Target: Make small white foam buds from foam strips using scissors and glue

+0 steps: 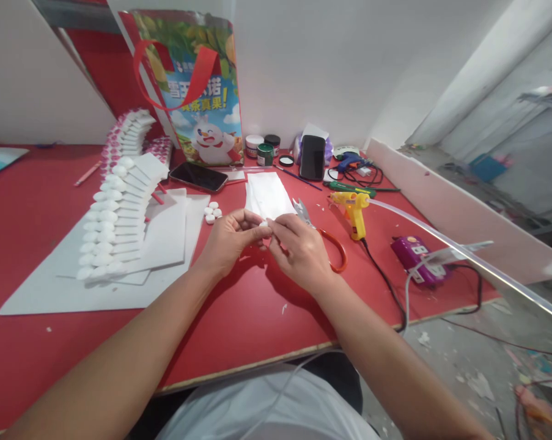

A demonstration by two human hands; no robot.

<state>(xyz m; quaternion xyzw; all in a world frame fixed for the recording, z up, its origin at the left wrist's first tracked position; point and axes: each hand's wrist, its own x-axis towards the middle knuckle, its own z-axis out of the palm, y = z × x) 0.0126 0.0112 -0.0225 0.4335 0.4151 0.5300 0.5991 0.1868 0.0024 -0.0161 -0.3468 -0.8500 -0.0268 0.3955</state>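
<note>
Two hands in the head view, both working on one tiny white piece [264, 224], just in front of a white paper sheet [270, 190]. Left hand [227, 240] has it pinched between thumb and fingertips; the right hand [303, 247] has its fingertips closed in on it too, but can't tell if they're actually gripping.

Counts, roughly: about five small white lumps [213, 212] in a cluster left of the sheet, two phones [199, 176], one pair of orange-handled scissors [336, 252] beside the right hand, one yellow glue gun [354, 214]. The white spoon-shaped pieces [115, 223] on the left overlap too much to count, sorry.

Containers: three little jars [265, 154] at the back, can't see what's in them, with one loose round lid [286, 161] near. One printed bag [216, 137] stands upright, insides hidden.
</note>
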